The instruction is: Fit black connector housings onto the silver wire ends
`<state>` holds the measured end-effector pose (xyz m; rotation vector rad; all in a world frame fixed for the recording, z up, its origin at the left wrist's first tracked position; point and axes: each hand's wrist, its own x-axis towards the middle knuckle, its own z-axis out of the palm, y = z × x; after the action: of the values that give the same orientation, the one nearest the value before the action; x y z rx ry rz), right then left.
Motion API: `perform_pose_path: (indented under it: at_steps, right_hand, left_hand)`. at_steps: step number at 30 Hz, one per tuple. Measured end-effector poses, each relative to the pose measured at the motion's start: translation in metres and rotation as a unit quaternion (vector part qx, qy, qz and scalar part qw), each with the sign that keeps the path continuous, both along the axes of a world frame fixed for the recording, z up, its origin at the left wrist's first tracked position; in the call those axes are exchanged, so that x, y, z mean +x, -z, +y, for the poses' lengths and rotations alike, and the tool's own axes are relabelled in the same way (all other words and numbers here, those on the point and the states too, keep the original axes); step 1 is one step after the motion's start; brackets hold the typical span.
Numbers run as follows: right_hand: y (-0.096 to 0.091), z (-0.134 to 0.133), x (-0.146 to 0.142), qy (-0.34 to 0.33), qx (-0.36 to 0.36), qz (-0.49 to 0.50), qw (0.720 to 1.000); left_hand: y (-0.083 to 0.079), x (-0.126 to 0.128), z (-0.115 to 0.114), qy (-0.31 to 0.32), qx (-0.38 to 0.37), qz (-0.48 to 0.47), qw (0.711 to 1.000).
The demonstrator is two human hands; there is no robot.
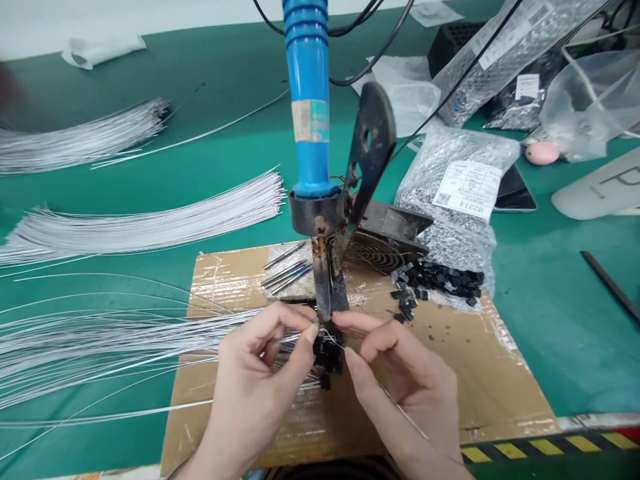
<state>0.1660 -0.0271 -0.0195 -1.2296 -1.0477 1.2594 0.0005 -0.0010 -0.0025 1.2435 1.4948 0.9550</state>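
Observation:
My left hand (pixel 260 373) pinches a thin silvery wire (pixel 150 333) between thumb and forefinger, just below the tip of a soldering iron (pixel 323 293). My right hand (pixel 400 380) pinches another thin wire end and a small black part beside it. The iron has a blue handle (pixel 309 93) and stands upright in a dark metal stand (pixel 370 200). A little heap of small black parts (pixel 327 357) lies on the cardboard (pixel 450 373) between my fingertips.
Bundles of long thin wires (pixel 150 223) fan out across the green table (pixel 550 300) at left. More black parts (pixel 440 280) spill from a bubble-wrap bag (pixel 450 193) at right. Plastic bags, cables and a pink object (pixel 541 153) lie at the back right.

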Motion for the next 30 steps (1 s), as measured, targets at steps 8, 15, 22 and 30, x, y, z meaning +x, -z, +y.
perform_pose_path:
  at_steps: [8,15,22,30]
  right_hand:
    - [0.0022,-0.0017,-0.0003,-0.002,0.0,0.004,1.0]
    - [0.0013,-0.001,-0.0002,0.002,0.01,-0.013,1.0]
    - [0.0013,-0.0028,-0.0022,0.008,0.009,-0.003,1.0]
    - [0.0038,-0.0036,-0.0048,0.012,0.033,-0.021,0.999]
  left_hand:
    - [-0.0002,0.0015,0.0002,0.0,0.002,-0.006,1.0]
    - [-0.0007,0.0011,-0.0009,-0.002,0.004,-0.001,1.0]
    - [0.0002,0.0012,0.0001,-0.003,0.012,0.011,1.0]
    - [0.0024,-0.0005,-0.001,0.001,0.015,0.006,1.0]
